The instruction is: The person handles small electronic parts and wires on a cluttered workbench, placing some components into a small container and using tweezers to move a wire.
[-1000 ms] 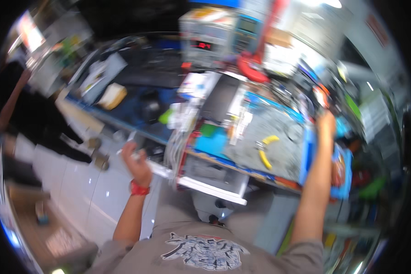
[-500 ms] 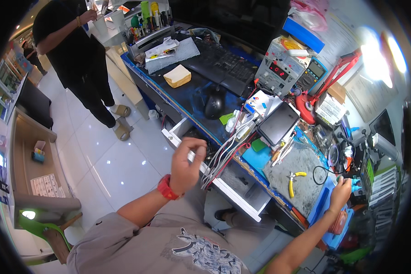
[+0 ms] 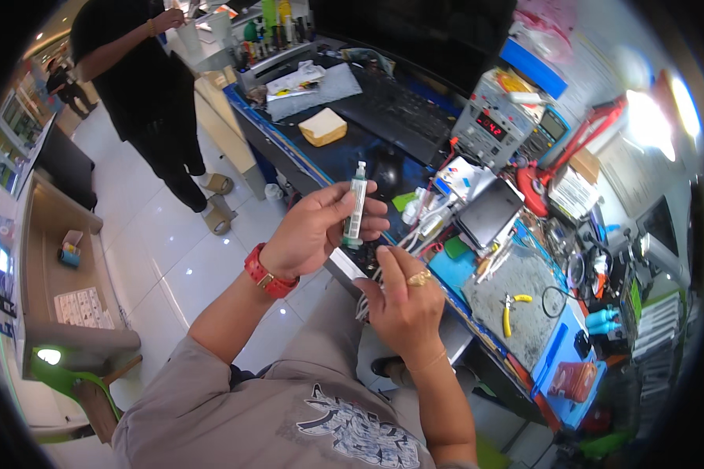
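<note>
Far off to the left of my hands, a person in black (image 3: 145,70) stands on the white tiled floor (image 3: 141,250) beside the desk (image 3: 289,148). My left hand (image 3: 309,230), a red watch (image 3: 267,273) on its wrist, is closed around a slim syringe tube (image 3: 355,207), held upright between thumb and fingers above the desk edge. Just right of and below it, my right hand (image 3: 403,301), wearing a gold ring (image 3: 418,278), curls its fingers at a bundle of white cables (image 3: 422,223); I cannot tell whether it grips them. Beyond my hands lies a black keyboard (image 3: 399,117). Further right, yellow-handled pliers (image 3: 510,311) lie on a grey mat (image 3: 524,301).
</note>
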A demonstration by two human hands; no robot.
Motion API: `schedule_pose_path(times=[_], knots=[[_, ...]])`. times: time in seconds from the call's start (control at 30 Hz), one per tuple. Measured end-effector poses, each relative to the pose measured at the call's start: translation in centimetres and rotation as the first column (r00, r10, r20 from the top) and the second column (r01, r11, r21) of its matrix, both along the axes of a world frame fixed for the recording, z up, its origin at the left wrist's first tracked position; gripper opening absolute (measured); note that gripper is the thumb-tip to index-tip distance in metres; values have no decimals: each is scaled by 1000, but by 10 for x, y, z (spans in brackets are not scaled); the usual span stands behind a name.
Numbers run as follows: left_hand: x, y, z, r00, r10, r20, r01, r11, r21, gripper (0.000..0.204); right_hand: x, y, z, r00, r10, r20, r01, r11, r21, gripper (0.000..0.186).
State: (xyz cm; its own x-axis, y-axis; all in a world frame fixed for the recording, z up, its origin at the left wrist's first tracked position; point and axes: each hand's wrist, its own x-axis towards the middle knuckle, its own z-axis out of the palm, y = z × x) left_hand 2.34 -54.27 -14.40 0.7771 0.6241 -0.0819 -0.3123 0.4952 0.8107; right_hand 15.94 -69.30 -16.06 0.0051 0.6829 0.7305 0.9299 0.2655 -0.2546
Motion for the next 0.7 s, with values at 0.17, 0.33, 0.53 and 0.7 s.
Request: schedule_pose_path(times=[0.17,0.33,0.53,0.7], knots=[[-24,31,-7,990,142,-18,-138,980,144,39,1,-11,-22,999,-25,-46,21,996,-86,49],[-30,44,-8,982,189,0,-184,961,207,34,2,-36,-40,992,-60,-107,37,977,-208,44],[-28,47,-16,965,260,-17,-244,925,291,31,9,-63,-62,980,-126,-153,79,957,-278,43],[-21,52,-13,905,408,-125,-288,800,527,33,14,-85,-78,977,-164,-138,124,959,-256,41]])
